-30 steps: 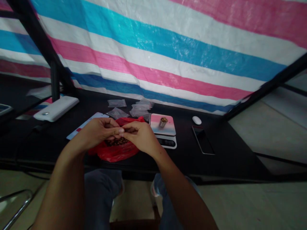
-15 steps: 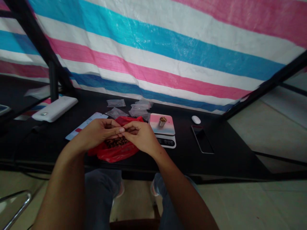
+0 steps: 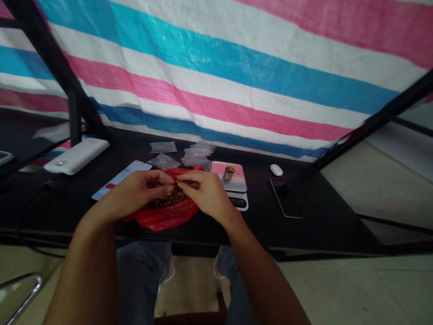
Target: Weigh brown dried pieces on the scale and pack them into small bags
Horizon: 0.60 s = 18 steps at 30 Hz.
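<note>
My left hand (image 3: 144, 190) hovers over an opened red plastic bag (image 3: 165, 221), its thumb and fingers drawn together. Across from it, my right hand (image 3: 204, 192) makes a pinch, fingertips close to those of the left. Whatever the fingertips hold is too small to make out. Small brown pieces (image 3: 172, 197), like beans or dried bits, fill the bag beneath both hands. Right of the bag, a small metal cup (image 3: 229, 174) with brownish pieces in it stands on the pink-and-white platform of a digital scale (image 3: 237, 184).
Several clear plastic bags (image 3: 196, 153) lie behind the red bag. A white printed card or sheet (image 3: 117, 180) is to the left, beside a white box-like device (image 3: 77, 155). On the right are a white mouse-shaped object (image 3: 276, 169) and a phone (image 3: 286, 198). Striped sheeting (image 3: 216, 90) hangs behind.
The fingertips, pressed together before, have come slightly apart. My left thumb has dropped away from the right hand, and more of the brown pieces shows between the hands.
</note>
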### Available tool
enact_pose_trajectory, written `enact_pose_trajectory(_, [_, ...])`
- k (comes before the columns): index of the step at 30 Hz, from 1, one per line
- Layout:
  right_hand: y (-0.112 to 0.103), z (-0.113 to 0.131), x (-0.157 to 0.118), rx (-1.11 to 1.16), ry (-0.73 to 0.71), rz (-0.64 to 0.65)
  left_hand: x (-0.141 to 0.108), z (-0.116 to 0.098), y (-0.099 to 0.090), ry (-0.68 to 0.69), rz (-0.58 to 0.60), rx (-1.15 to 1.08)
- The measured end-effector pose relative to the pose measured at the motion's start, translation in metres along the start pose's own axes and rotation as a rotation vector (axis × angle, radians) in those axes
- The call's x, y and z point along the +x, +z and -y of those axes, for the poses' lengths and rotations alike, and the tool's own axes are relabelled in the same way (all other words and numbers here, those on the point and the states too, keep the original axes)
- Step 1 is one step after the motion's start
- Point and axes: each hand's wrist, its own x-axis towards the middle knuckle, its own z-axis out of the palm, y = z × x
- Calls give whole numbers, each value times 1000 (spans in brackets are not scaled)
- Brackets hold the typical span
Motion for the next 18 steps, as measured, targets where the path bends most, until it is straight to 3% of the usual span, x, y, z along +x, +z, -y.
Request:
enact_pose_trajectory(3, [-38,13,0,-81,-42,-123,1,5,0,-15,67,-20])
enact_pose_trajectory(7, [-101,15,-3,-226,62,-329,4,10,0,25,71,38])
enact_pose_trajectory(9, [-122,9,-6,-380,99,-363,4,10,1,45,80,66])
enact_pose_trajectory(12, [-134,-1,-10,-526,147,-333,4,6,3,73,78,113])
enact_pose_trajectory(18, [-128,-7,-10,-568,146,-203,4,-1,7,144,104,218])
